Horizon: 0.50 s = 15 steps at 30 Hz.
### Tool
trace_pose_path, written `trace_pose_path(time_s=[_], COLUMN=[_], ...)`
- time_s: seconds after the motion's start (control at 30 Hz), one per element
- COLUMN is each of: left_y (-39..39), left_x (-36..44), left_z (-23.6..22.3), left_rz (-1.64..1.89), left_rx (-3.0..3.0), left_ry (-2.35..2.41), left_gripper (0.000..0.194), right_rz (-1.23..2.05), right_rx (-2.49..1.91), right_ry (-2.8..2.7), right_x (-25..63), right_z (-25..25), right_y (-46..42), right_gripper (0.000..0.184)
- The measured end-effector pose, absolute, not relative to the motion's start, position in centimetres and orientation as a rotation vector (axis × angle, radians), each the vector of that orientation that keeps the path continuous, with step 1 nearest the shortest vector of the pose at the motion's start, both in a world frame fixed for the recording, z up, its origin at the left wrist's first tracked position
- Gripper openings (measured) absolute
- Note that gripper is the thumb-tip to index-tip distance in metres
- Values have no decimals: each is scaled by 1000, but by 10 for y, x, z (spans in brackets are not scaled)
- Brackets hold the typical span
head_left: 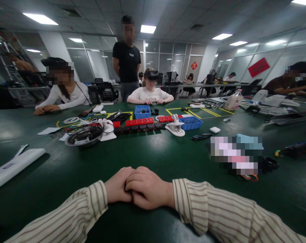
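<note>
My left hand and my right hand rest together on the dark green table, just in front of me. The right hand is closed, its curled fingers lying over the fingers of the left. Most of the left fingers are hidden beneath it, so how they are bent does not show. Between the hands I see no object. Beyond them stand a metal bowl filled with dark parts and cables, and a white clip.
Red-and-black power strips and blue bins line the middle. A white case lies left; a pixelated bundle, dark pliers-like tool and plastic bottle are right. Several people sit around; one person stands.
</note>
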<state>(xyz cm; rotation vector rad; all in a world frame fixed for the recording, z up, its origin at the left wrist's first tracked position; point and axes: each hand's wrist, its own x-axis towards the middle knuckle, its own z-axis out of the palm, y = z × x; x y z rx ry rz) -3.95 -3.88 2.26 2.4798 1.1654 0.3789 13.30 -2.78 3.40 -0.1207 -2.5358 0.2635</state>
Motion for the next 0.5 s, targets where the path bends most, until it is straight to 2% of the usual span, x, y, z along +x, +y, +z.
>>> trace_pose_path(time_s=[0.17, 0.27, 0.37, 0.5], left_y=[-37, -36, -36, -39], left_x=[-45, -49, -48, -44], left_z=[15, 7, 7, 17], left_rz=[326, 410, 509, 462], left_rx=[2585, 2595, 2486, 2350], left_ry=[1039, 1017, 1059, 1173], left_gripper=[45, 50, 59, 69], right_rz=[283, 278, 283, 239], right_rx=[13, -12, -158, -438], right_ry=[-2499, -2444, -2410, -2398], right_x=[133, 134, 135, 135], right_z=[34, 38, 39, 37], right_y=[-27, -28, -29, -28], right_gripper=[27, 29, 35, 49])
